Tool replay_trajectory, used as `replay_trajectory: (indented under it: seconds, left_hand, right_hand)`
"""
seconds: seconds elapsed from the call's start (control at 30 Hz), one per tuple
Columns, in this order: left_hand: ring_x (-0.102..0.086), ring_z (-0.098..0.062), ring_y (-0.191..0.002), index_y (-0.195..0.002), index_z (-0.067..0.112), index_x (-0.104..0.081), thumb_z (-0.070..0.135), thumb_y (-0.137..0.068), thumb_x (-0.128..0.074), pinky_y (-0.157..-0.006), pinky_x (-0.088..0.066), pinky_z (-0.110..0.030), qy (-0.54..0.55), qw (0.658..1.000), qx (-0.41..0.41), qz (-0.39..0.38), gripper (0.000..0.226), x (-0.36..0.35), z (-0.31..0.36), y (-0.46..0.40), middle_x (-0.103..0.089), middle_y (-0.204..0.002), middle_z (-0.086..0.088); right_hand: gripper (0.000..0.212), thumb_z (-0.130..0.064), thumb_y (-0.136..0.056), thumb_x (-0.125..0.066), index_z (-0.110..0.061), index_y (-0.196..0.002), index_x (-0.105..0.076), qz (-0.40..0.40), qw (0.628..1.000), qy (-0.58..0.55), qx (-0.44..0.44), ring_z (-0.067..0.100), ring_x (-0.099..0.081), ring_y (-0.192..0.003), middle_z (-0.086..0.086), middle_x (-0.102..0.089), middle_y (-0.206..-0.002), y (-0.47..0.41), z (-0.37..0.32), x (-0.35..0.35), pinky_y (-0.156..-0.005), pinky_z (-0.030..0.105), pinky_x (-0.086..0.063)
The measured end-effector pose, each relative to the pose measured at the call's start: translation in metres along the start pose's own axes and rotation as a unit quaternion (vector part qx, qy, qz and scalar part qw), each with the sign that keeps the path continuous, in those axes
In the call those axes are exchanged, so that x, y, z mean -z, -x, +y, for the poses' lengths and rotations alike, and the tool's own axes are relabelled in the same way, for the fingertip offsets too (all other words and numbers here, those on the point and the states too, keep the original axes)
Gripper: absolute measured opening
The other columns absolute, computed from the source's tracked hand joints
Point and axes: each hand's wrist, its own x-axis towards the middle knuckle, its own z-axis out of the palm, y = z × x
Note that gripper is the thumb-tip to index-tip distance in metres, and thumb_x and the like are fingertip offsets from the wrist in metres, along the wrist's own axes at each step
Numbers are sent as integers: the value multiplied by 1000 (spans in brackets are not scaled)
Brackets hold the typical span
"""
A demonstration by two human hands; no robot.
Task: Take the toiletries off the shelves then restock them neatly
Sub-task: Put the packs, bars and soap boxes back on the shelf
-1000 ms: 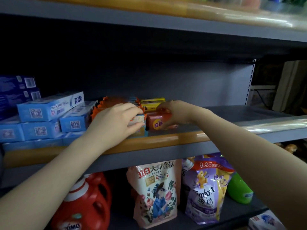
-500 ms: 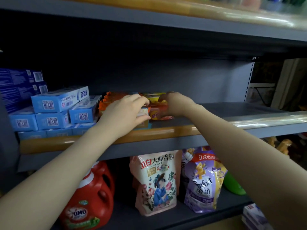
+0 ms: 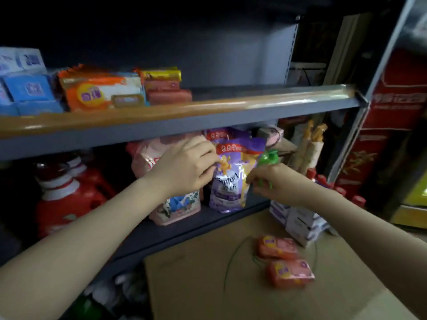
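**Desk editor:** What has changed?

**Photographer:** Both hands have dropped from the soap row on the upper shelf (image 3: pixel 208 112) to the shelf below. The soap packs (image 3: pixel 101 93) sit there alone, beside the blue boxes (image 3: pixel 27 88).

**Desk editor:** And the hands?

**Photographer:** The left hand (image 3: pixel 184 167) pinches the top of the purple refill pouch (image 3: pixel 233 176), fingers curled on its upper edge. The right hand (image 3: pixel 279 181) is closed around the neck of a green bottle (image 3: pixel 268 160), just beside the pouch.

**Desk editor:** Where does the job stand?

**Photographer:** Two red soap bars (image 3: pixel 284 259) lie on the cardboard (image 3: pixel 196 285) below, off the shelf. The pink pouch (image 3: pixel 166 204) and red jugs (image 3: pixel 67 195) remain in place. My reading: the soap row is finished, the lower shelf comes next, and much remains.
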Motion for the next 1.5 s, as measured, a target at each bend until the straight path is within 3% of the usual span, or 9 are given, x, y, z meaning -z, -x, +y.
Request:
replay_trajectory:
  seconds: [0.1,0.27,0.57,0.77,1.0,1.2,1.27,1.37,1.5]
  left_hand:
    - [-58,-26,-78,-81,10,-67,22,-81,-48,-65,-52,-34,66,996,12,-64,23,-33,30,13,-64,-82,-4]
    - [-61,-24,-92,-98,14,-67,29,-84,-48,-74,-53,-34,153,968,41,-194,28,-91,83,35,-65,-99,-3]
    - [-26,-22,-136,-143,28,-31,31,-91,-56,-111,-22,-31,274,871,140,-382,57,-162,155,35,-25,-152,0]
    - [-38,-21,-125,-135,25,-38,33,-85,-64,-103,-34,-34,271,862,219,-369,57,-174,167,29,-36,-137,-2]
    - [-43,-17,-116,-128,21,-44,27,-77,-73,-100,-36,-29,328,827,307,-338,59,-167,161,55,-37,-126,-1]
    - [-48,-9,-107,-116,24,-49,15,-74,-74,-86,-38,-25,359,857,263,-261,50,-143,150,76,-50,-118,7]
    - [-48,-10,-109,-121,21,-50,7,-74,-69,-89,-40,-27,338,876,240,-247,52,-137,146,76,-48,-122,5]
    - [-47,-14,-115,-123,30,-45,2,-74,-64,-92,-43,-34,316,891,205,-254,60,-127,134,77,-43,-129,4]
    - [-41,-11,-122,-136,27,-38,5,-81,-61,-100,-37,-29,306,875,178,-328,63,-118,120,80,-33,-138,6]
  right_hand:
    - [21,-15,-88,-55,-12,-108,-63,-103,993,13,-60,12,-56,-90,2,-64,-103,41,14,-33,-70,15,-29]
    - [28,-23,-91,-53,-16,-118,-58,-259,957,58,-117,21,-55,-104,4,-60,-116,95,38,-77,-79,23,-35]
    - [58,-36,-89,-56,-26,-142,-34,-232,961,19,-148,27,-41,-121,9,-41,-130,140,44,-102,-99,33,-36]
    - [53,-31,-84,-65,-13,-127,-40,-236,949,-70,-199,19,-50,-99,8,-50,-124,149,45,-103,-78,27,-40]
    - [49,-33,-83,-67,-16,-126,-51,-153,971,-114,-141,18,-49,-99,3,-51,-113,141,55,-96,-79,23,-36]
    - [47,-33,-86,-63,-13,-127,-49,-202,955,-174,-134,23,-24,-136,9,-23,-148,111,51,-98,-106,30,-28]
    - [45,-27,-86,-65,-14,-124,-47,-217,942,-220,-127,17,-28,-133,7,-24,-148,106,47,-109,-99,20,-30]
    - [47,-26,-81,-71,-23,-115,-38,-190,931,-280,-137,16,-50,-107,3,-46,-128,101,44,-122,-91,30,-46]
    - [84,-29,-76,-76,-19,-141,-23,-208,922,-298,-134,14,-46,-118,2,-44,-131,89,41,-127,-99,27,-40]
